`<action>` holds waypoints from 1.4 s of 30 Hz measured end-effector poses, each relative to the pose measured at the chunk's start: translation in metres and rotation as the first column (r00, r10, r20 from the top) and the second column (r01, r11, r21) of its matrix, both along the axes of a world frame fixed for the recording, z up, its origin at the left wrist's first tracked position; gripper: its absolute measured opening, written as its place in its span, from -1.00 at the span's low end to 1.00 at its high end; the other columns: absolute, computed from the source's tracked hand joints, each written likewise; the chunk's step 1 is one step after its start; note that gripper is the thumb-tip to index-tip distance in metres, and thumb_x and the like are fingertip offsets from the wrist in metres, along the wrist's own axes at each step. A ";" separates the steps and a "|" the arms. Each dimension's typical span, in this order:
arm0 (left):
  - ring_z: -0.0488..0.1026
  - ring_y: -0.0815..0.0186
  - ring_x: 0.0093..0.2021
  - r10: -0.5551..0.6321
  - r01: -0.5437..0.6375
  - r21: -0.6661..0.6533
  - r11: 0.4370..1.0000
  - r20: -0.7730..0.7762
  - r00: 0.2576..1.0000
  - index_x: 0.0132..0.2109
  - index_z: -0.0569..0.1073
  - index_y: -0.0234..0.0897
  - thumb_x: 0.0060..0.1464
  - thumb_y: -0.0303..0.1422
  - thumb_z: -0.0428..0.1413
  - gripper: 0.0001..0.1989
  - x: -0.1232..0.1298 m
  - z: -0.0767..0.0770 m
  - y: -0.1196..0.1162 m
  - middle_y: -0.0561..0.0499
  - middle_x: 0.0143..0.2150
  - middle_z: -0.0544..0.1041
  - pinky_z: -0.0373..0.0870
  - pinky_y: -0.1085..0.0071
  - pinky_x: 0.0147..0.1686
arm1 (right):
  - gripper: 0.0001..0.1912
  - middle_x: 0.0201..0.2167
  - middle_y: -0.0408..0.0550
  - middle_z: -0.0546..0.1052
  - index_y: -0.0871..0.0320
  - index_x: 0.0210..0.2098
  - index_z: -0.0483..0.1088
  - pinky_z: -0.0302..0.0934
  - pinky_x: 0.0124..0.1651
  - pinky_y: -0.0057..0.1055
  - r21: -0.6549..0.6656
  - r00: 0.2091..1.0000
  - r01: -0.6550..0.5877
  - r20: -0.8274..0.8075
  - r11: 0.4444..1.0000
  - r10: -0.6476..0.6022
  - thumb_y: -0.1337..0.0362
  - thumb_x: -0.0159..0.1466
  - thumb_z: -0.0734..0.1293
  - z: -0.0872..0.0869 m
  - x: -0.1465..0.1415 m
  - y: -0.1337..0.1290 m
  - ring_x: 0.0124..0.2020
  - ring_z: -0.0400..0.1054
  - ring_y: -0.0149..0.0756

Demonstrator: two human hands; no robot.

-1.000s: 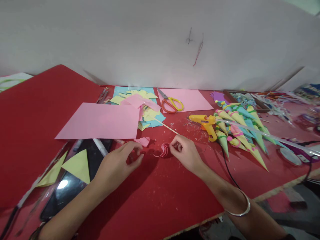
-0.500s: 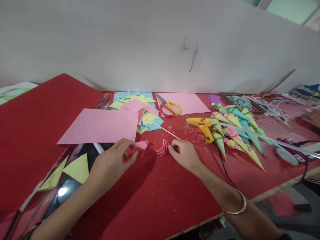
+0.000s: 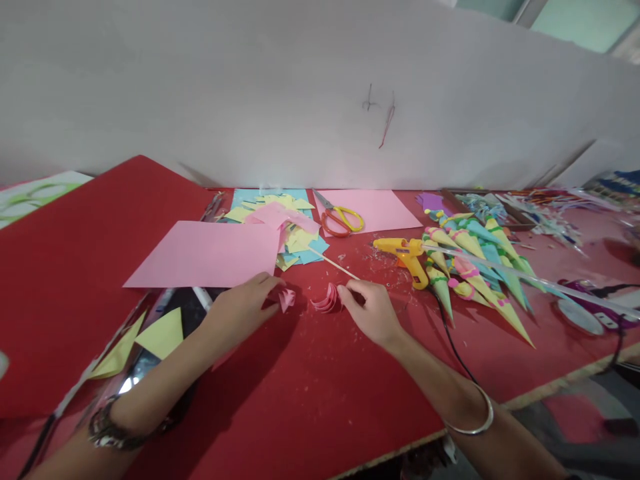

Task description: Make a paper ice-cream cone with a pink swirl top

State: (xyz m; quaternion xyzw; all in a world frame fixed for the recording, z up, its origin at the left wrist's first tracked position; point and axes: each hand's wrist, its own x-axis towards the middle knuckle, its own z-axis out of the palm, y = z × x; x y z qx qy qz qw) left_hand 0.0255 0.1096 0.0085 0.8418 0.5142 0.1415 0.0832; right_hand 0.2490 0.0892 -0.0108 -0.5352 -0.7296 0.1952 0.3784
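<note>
My left hand (image 3: 250, 303) pinches a small folded piece of pink paper (image 3: 287, 299) between thumb and fingertips, just above the red tabletop (image 3: 320, 407). To its right, a curved stack of pink paper petals (image 3: 326, 299) is at the fingertips of my right hand (image 3: 371, 308). That hand is closed, thumb against forefinger, on the stack's right edge. A thin pale stick (image 3: 333, 262) runs from the paper scraps to my right knuckles; whether the hand grips it too, I cannot tell. A gap separates the two pink pieces.
Beyond my hands lie pink sheets (image 3: 205, 253), a heap of yellow and blue scraps (image 3: 300, 237) and scissors (image 3: 343, 220). A yellow glue gun (image 3: 407, 257) with a long glue stick rests beside paper cones (image 3: 475, 260). Yellow paper pieces (image 3: 163, 333) lie left.
My left hand has turned the small pink paper, so its folded end now faces more toward me. The right hand has hardly moved. The view has shifted slightly.
</note>
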 end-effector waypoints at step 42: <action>0.42 0.43 -0.43 -0.334 0.339 0.420 0.842 -0.088 0.939 -0.33 0.42 -0.20 0.19 -0.42 -0.19 -0.70 0.011 0.005 -0.017 0.07 -0.38 0.51 0.30 0.49 -0.44 | -0.88 -0.56 -0.24 0.30 0.13 -0.32 0.20 0.10 -0.57 -0.56 -0.294 0.889 -0.339 -0.412 0.894 0.201 0.22 0.21 0.15 0.003 -0.010 -0.013 -0.65 0.18 -0.52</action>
